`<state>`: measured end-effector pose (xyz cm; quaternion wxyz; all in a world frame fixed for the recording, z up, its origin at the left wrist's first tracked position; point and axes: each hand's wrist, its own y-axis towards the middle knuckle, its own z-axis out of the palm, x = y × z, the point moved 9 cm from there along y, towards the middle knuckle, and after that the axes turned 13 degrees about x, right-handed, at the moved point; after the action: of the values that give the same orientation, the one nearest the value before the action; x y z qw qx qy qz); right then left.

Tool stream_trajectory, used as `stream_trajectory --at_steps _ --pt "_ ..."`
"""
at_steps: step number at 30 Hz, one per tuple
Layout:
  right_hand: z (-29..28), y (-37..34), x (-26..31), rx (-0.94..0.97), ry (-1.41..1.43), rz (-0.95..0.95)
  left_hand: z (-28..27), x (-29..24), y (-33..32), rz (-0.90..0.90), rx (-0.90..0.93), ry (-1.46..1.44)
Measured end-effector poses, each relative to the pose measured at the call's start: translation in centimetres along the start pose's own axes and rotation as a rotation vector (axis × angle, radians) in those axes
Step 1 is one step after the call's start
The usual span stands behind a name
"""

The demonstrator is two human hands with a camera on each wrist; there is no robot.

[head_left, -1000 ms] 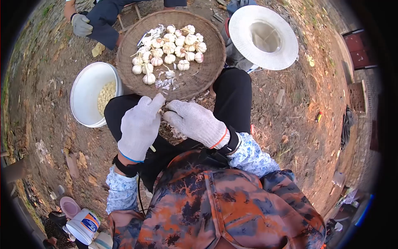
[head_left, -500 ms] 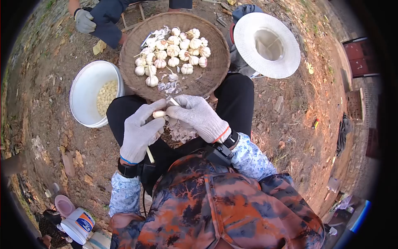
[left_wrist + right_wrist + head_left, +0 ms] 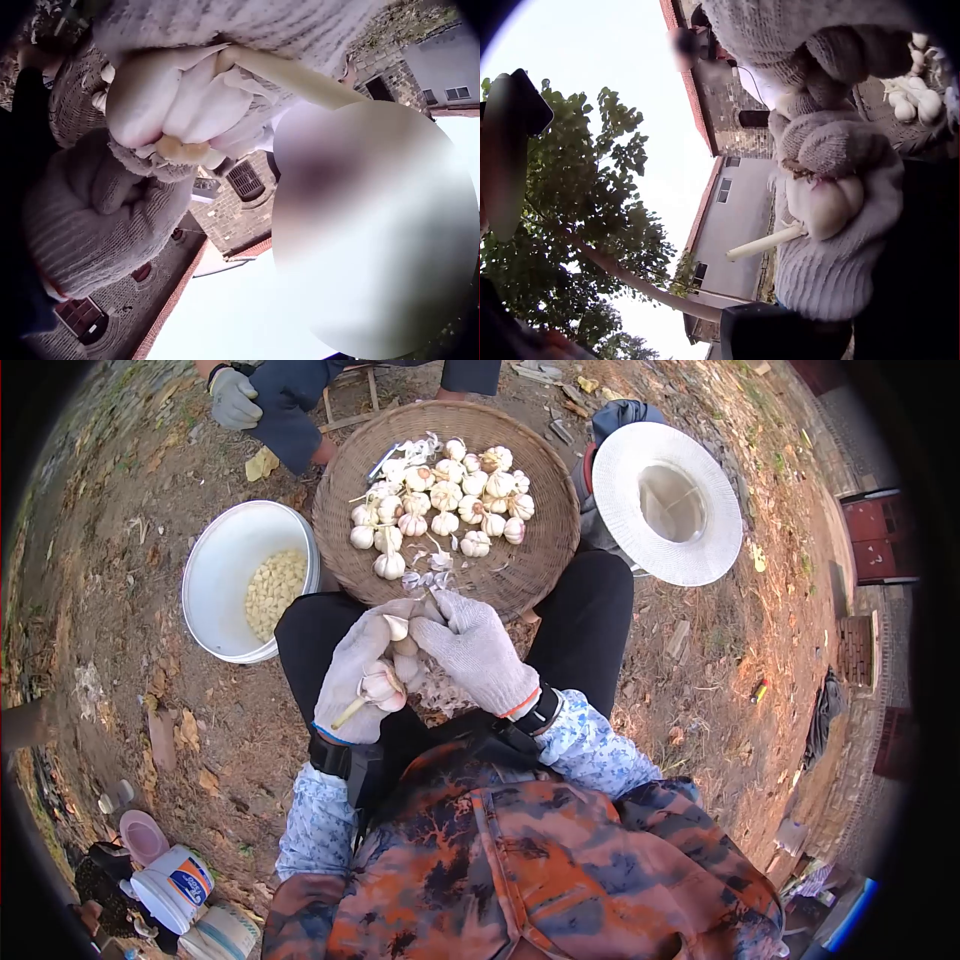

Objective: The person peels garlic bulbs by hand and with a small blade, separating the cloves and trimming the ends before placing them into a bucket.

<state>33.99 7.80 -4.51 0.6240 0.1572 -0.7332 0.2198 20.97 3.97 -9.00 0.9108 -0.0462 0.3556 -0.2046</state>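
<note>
In the head view my gloved left hand (image 3: 343, 682) grips a garlic bulb (image 3: 381, 687) against its palm, the pale stem pointing back toward the wrist. A single garlic clove (image 3: 396, 627) is held at its fingertips. My gloved right hand (image 3: 480, 655) is right beside it, fingers curled and thumb close to the clove. A thin, narrow piece (image 3: 431, 598) sticks up from the right fingers; its kind is too small to tell. The right wrist view shows the bulb (image 3: 829, 208) under the curled left fingers. Up close in the left wrist view, the bulb (image 3: 202, 105) has loose papery skin.
A wicker basket (image 3: 545, 510) with several garlic bulbs and loose skins lies just beyond my knees. On the left stands a white bucket (image 3: 212, 610) with peeled cloves in it. A white hat (image 3: 715, 510) sits at the right. Another person's gloved hand (image 3: 234, 400) shows at the top left.
The left hand has turned, bringing the bulb in its palm into sight, with the clove now at its fingertips. The right hand stays close beside it. The head view has shifted slightly.
</note>
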Motion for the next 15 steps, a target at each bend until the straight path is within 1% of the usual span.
stream_trajectory --at_steps 2,3,5,6,8,9,10,11,12,13,14,15 --pt "0.2 0.0 -0.9 0.005 0.039 -0.003 -0.9 0.6 0.3 -0.042 0.019 -0.046" --pt "0.1 -0.2 -0.7 0.014 0.038 0.000 -0.4 0.4 0.2 -0.038 0.013 -0.051" --pt "-0.5 -1.0 0.3 -0.002 -0.015 0.025 0.7 -1.7 -0.5 0.021 -0.100 0.279" --pt "-0.7 -1.3 -0.2 -0.005 -0.011 0.026 0.9 -1.2 -0.5 0.017 -0.100 0.282" --pt "-1.1 -1.9 -0.3 -0.082 -0.150 -0.137 1.9 -0.3 0.0 -0.013 -0.032 0.518" --pt "-1.1 -1.9 -0.5 -0.124 -0.112 -0.165 1.5 0.2 0.1 -0.062 -0.129 0.602" --pt "-1.5 -2.3 -0.8 -0.131 -0.105 -0.171 1.8 0.0 0.1 -0.064 -0.126 0.612" --pt "-1.0 -2.3 -3.0 -0.002 0.227 -0.027 2.0 0.5 0.1 -0.154 -0.095 0.508" --pt "-0.1 -2.7 -4.0 0.132 0.558 0.115 2.7 0.9 0.0 -0.243 -0.063 0.402" --pt "-0.3 -3.6 -2.7 0.169 0.835 0.201 4.4 1.2 0.1 -0.217 -0.161 0.242" --pt "-1.0 -3.9 -3.0 0.167 0.841 0.196 4.1 1.3 0.2 -0.220 -0.161 0.249" --pt "-1.0 -4.1 -3.2 0.208 1.030 0.163 3.8 1.6 0.5 -0.187 -0.109 0.137"
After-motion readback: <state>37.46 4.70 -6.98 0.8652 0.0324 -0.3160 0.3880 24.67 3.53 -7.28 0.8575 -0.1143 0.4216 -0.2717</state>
